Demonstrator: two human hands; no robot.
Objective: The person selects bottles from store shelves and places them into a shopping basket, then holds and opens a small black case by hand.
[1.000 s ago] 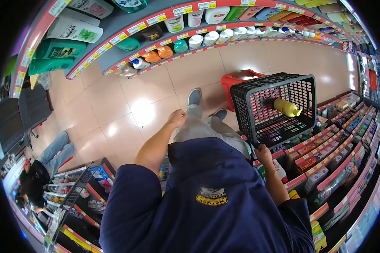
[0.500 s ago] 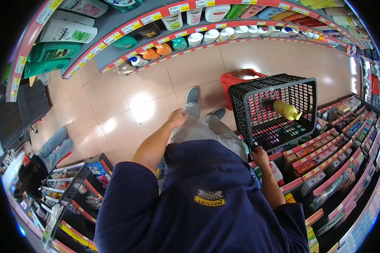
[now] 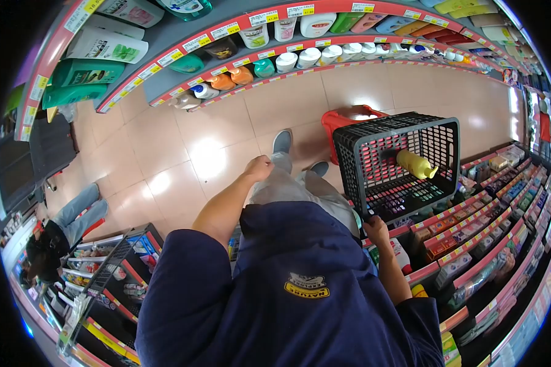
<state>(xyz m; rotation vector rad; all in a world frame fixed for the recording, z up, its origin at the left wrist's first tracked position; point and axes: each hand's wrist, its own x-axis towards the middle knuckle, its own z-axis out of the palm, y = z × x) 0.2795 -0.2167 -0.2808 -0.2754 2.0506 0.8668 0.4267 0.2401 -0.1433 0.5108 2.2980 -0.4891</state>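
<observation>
My right hand (image 3: 375, 229) is closed around the near edge or handle of a black plastic shopping basket (image 3: 349, 160); the exact grip is small and dark. A yellow pump bottle (image 3: 415, 163) lies on its side in the basket. My left hand (image 3: 259, 167) hangs in front of my left thigh, its fingers curled into a loose fist. Nothing shows in it.
A shelf with red price rails (image 3: 257, 59) holding shampoo bottles curves across the front. Shelves of small boxed goods (image 3: 465, 235) stand close on the right. A red plastic item (image 3: 333, 124) sits behind the basket. Another person (image 3: 73, 223) is at the left by a display rack (image 3: 113, 263).
The view has shifted slightly, so the shelves and floor sit a little lower and further right. Both hands keep their poses, and the bottle stays in the basket.
</observation>
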